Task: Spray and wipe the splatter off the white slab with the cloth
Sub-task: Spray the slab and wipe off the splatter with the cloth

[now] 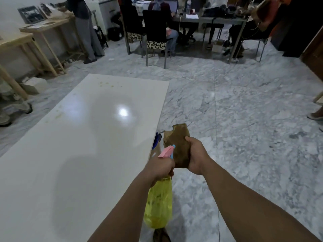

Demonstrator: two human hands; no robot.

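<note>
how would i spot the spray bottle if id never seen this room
Find the big white slab on the marble floor. Off its near right edge, the left hand grips the spray bottle: yellow see-through body, pink and blue head, unlike the brown cloth beside it.

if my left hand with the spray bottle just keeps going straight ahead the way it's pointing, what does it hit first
Probably the near right edge of the white slab: the left hand and spray bottle point forward just beside it. Depth is unclear, so it might pass alongside instead.
</note>
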